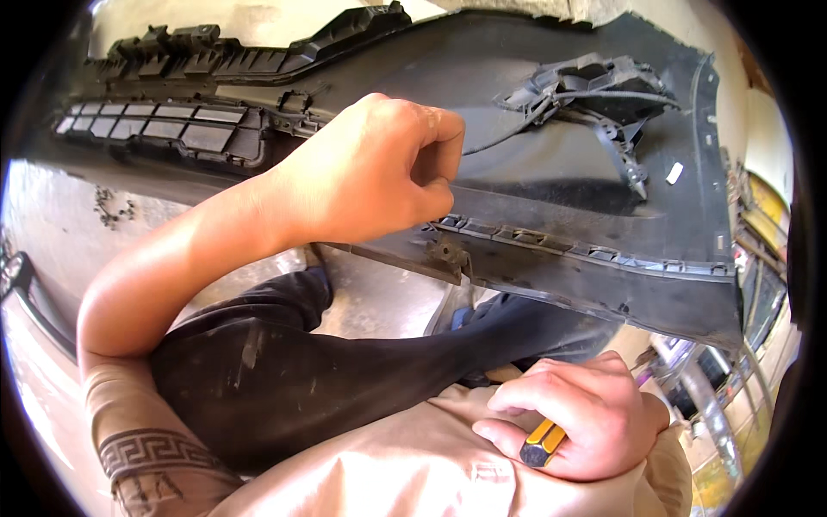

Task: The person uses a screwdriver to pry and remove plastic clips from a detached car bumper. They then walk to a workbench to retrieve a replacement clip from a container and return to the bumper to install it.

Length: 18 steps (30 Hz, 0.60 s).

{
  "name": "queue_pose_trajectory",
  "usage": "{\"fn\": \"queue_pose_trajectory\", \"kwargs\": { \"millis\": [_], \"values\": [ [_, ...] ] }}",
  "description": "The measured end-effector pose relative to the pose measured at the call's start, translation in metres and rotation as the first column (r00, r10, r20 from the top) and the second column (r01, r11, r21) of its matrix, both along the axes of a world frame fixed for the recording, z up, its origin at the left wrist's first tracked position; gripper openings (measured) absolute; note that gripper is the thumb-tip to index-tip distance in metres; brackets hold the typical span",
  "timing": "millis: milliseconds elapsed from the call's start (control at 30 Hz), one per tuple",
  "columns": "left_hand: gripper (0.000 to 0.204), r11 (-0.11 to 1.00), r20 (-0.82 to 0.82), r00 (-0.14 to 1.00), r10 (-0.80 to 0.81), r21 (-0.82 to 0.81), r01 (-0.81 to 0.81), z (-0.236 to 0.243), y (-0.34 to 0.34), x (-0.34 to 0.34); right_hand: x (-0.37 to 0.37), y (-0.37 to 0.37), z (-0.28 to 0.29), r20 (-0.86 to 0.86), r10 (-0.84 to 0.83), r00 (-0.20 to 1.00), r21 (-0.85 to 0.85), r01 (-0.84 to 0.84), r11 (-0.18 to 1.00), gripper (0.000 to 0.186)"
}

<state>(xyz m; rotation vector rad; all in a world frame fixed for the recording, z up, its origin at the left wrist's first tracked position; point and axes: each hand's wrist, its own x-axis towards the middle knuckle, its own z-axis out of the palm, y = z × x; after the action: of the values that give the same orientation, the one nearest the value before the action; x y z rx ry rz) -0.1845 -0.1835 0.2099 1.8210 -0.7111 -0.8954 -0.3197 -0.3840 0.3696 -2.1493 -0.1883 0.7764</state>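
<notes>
My left hand [388, 164] is closed, fingers curled with thumb near the fingertips, raised over a large black plastic car body panel [534, 189]; whatever it may hold is hidden or too small to make out. Below it runs a strip of clips [534, 237] along the panel's lower edge. My right hand [594, 414] rests low by my lap, wrapped round a tool with a yellow-and-black handle [543, 439]. On the panel's upper right sits a black bracket with a cable [594, 86]; a slatted black piece [155, 129] lies at the upper left.
My legs in dark trousers [284, 370] are beneath the panel's near edge. A small pile of black bits [112, 207] lies on the pale floor at the left, near a dark curved part [34, 293]. Metal pieces and clutter [715, 396] lie at the right.
</notes>
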Motion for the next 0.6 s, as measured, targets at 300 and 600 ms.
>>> {"fn": "queue_pose_trajectory", "kwargs": {
  "millis": [300,600],
  "values": [
    [0.011,0.945,0.485,0.816,0.315,-0.085,-0.315,0.038,0.038,-0.033,0.038,0.008,0.079,0.04,0.477,0.878,-0.694,-0.319,0.646,0.035],
    [0.019,0.946,0.866,0.416,0.276,-0.17,-0.275,-0.03,0.05,-0.094,0.082,0.013,-0.043,-0.372,0.773,0.514,-0.536,-0.799,0.274,0.038]
  ]
}}
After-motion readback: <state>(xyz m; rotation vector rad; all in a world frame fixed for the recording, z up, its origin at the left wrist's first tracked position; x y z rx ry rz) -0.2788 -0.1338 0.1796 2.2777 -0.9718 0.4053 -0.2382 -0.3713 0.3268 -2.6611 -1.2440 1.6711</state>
